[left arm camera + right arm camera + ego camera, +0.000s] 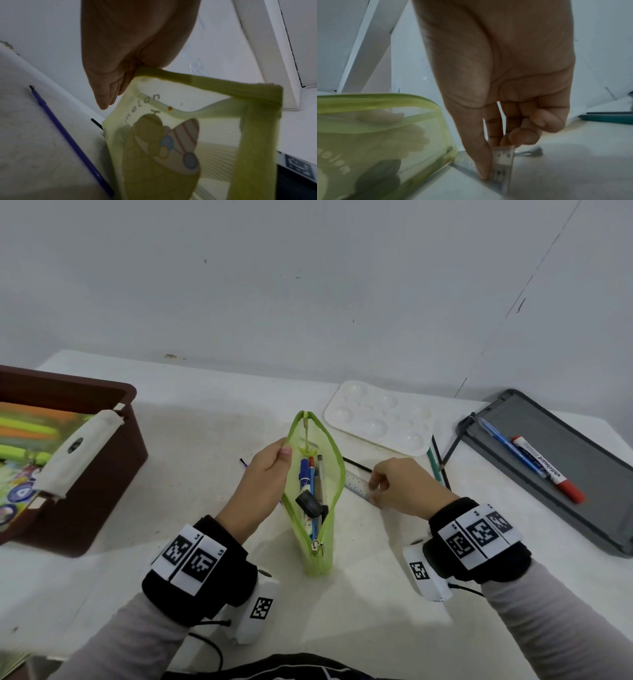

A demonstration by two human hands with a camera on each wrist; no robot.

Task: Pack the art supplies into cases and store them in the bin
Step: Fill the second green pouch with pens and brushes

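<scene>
A lime-green mesh pencil case (317, 556) (171, 148) (373, 135) stands unzipped in the table's middle, with pens, a marker and a black item inside. My left hand (270, 470) (130, 75) pinches its left rim and holds the mouth apart. To its right, my right hand (380, 484) (494, 162) pinches the near end of a clear ruler (358, 483) (502, 163) lying on the table, thumb on one edge, fingers on the other. The brown bin (102, 474) at the left holds colourful cases.
A white paint palette (380, 419) lies behind the case. Loose pencils (436, 460) sit right of my right hand. A grey tray (561, 474) at the right carries a whiteboard marker (548, 470) and a blue pen (510, 450). A purple pen (68, 140) lies left of the case.
</scene>
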